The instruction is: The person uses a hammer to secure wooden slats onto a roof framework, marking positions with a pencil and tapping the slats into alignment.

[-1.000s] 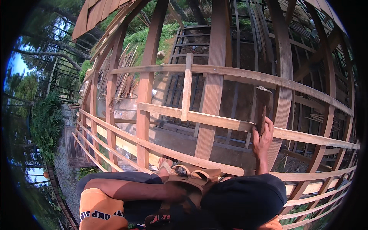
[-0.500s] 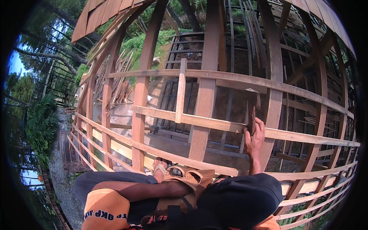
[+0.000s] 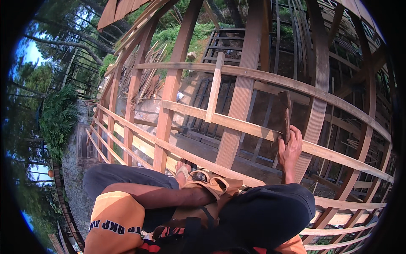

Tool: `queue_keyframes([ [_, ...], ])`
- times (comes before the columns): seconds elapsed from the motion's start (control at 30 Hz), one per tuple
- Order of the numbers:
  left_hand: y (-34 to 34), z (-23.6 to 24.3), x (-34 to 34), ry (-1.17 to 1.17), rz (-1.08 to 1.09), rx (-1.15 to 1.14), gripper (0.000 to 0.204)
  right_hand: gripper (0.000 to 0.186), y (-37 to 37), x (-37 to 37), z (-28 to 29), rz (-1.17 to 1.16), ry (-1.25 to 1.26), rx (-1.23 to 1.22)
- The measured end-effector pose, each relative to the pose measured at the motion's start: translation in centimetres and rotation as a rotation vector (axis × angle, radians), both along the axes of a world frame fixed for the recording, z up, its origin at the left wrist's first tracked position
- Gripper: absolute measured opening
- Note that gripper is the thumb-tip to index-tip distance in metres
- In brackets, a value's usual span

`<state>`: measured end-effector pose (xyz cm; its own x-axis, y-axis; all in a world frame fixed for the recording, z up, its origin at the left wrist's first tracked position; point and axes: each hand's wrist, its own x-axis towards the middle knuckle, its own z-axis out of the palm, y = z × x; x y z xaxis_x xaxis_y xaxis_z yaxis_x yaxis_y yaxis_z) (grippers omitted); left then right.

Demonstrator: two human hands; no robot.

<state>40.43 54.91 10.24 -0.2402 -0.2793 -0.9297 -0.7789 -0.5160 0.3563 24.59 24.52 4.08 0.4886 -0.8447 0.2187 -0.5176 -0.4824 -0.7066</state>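
Note:
My right hand (image 3: 290, 148) is closed around a dark brown, narrow tool (image 3: 286, 111) with a wood-like shaft. It points up and away from me, and its kind is not clear. The hand is at a pale wooden batten (image 3: 243, 125) nailed across sloping beams. My left forearm (image 3: 169, 197) crosses my lap, and its hand is hidden in a tan leather tool pouch (image 3: 218, 185) at my waist. A short upright strip of wood (image 3: 215, 87) spans two battens left of my right hand.
Thick sloping beams (image 3: 240, 108) and several curved battens (image 3: 198, 158) form an open frame with gaps down to the ground. My sandalled foot (image 3: 182, 168) is beside a lower batten. Loose planks (image 3: 152, 76) lie below at left. Wooden shingles (image 3: 122, 10) edge the top.
The view has shifted, so the frame appears further right and higher. The tool in my right hand has turned; a pale, angled end seen before no longer shows. My left arm remains at the pouch.

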Motion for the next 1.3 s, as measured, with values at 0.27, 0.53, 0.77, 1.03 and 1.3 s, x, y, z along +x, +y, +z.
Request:
queue_keyframes([
  [0.27,-1.0,0.1,-2.5,0.001,0.053,0.013,0.024,0.032,-0.2,-0.2,0.2,-0.012,-0.017,0.042],
  [0.53,-3.3,3.6,-1.1,0.08,-0.004,0.049,0.024,0.033,-1.2,-0.3,-0.2,0.017,-0.031,-0.024],
  [0.77,-20.0,11.9,14.7,-0.236,-0.003,-0.567,0.042,0.031,-0.8,-0.3,-0.7,-0.027,-0.009,-0.008],
  [1.03,-25.4,-3.6,22.1,0.059,1.23,-0.744,0.031,0.04,-0.1,0.1,-1.1,-0.051,-0.047,-0.021],
  [1.3,-15.2,1.3,19.6,0.614,1.286,-0.726,0.053,0.035,-0.1,0.3,-1.1,-0.066,0.004,0.017],
])
